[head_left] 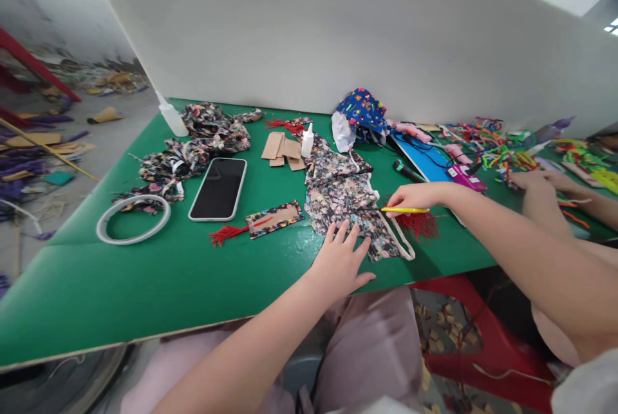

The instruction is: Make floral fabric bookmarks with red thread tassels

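Note:
Floral patterned fabric (333, 198) with a white edge band lies spread on the green table. My left hand (342, 258) rests flat on its near edge, fingers spread, holding nothing. At the fabric's right side my right hand (410, 198) is closed around a slim yellow pen-like stick (410, 210), which lies level, its left end over the cloth. Red tassel threads (421, 227) lie under and beside that hand. Left of the fabric is a floral-edged bookmark-like strip (275, 219) with a brown card face and a red tassel (226, 233).
A phone (219, 188), a roll of white tape (134, 219) and crumpled floral cloth (212, 131) occupy the left side. Brown card pieces (282, 149) and a white squeeze bottle (308, 141) stand behind. At right, another person's hands (535, 183) are among colourful cords (487, 137).

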The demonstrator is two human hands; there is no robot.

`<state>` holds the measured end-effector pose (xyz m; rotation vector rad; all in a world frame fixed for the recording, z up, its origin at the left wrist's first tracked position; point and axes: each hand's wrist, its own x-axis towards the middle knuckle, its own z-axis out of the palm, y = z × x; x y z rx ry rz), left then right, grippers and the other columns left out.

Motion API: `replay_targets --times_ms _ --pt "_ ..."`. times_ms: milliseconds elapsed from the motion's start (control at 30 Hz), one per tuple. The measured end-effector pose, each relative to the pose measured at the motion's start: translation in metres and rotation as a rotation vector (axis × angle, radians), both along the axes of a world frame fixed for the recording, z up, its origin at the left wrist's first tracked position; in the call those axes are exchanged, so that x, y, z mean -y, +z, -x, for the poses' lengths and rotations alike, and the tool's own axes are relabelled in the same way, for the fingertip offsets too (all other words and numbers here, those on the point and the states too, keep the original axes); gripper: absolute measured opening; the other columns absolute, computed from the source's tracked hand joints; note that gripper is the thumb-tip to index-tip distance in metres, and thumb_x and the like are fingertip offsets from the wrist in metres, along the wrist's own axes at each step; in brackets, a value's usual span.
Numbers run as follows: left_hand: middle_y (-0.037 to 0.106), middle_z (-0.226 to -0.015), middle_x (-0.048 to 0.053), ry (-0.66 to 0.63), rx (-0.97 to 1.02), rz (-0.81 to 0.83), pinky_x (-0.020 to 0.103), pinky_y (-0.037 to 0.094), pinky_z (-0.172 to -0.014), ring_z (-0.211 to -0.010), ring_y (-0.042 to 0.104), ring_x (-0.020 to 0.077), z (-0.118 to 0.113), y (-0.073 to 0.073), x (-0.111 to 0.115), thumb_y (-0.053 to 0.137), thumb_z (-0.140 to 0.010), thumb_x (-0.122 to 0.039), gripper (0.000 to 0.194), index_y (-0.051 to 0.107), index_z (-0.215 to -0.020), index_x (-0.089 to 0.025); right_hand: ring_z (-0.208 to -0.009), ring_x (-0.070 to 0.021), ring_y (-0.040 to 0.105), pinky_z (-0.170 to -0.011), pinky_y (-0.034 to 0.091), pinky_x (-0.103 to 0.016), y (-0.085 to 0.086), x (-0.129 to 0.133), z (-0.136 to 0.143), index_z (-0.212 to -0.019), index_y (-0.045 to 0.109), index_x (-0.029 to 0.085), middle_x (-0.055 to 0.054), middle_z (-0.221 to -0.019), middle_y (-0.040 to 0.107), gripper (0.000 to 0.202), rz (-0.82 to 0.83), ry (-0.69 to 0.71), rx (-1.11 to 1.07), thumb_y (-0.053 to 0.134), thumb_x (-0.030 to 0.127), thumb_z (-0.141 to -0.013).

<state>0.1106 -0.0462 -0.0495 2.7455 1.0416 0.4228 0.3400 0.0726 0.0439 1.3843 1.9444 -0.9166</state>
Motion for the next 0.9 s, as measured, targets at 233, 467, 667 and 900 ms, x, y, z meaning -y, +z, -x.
replay_targets --times_ms 233,467,667,900 --pt "0.034 -0.137 0.013 0.0 -0.008 -0.002 0.053 0.018 -0.103 -0.128 0.024 0.0357 -0.001 -0.001 0.0 0.034 -0.08 -0.061 0.064 0.038 -0.129 -0.02 -0.062 -0.0134 0.045 -0.056 0.032 -0.023 0.002 -0.004 0.005 -0.09 0.071 0.016 -0.001 -0.069 0.06 0.065 -0.032 0.012 0.061 0.055 0.07 -0.057" --pt "0.035 -0.137 0.013 0.001 -0.01 -0.011 0.052 0.018 -0.103 -0.128 0.024 0.0346 0.0 -0.001 -0.001 0.034 -0.08 -0.061 0.064 0.038 -0.129 -0.02 -0.071 -0.0198 0.055 -0.058 0.035 -0.026 -0.001 -0.002 0.008 -0.092 0.066 0.017 -0.006 -0.083 0.064 0.065 -0.185 0.121 0.203 0.055 0.07 -0.056" --pt "0.035 -0.136 0.015 -0.005 0.011 -0.01 0.053 0.019 -0.102 -0.128 0.025 0.035 0.0 -0.002 -0.001 0.036 -0.08 -0.06 0.064 0.039 -0.128 -0.019 -0.084 -0.0238 0.057 -0.064 0.038 -0.026 -0.011 0.007 0.005 -0.102 0.058 0.016 -0.009 -0.099 0.062 0.069 -0.17 0.129 0.173 0.059 0.066 -0.054" --pt "0.035 -0.136 0.015 -0.004 0.003 -0.01 0.053 0.019 -0.102 -0.128 0.024 0.0345 0.0 -0.001 -0.001 0.036 -0.08 -0.061 0.064 0.039 -0.128 -0.019 -0.086 -0.0247 0.057 -0.065 0.039 -0.028 -0.01 0.011 0.013 -0.099 0.058 0.019 -0.008 -0.098 0.062 0.06 -0.202 0.137 0.181 0.057 0.064 -0.059"
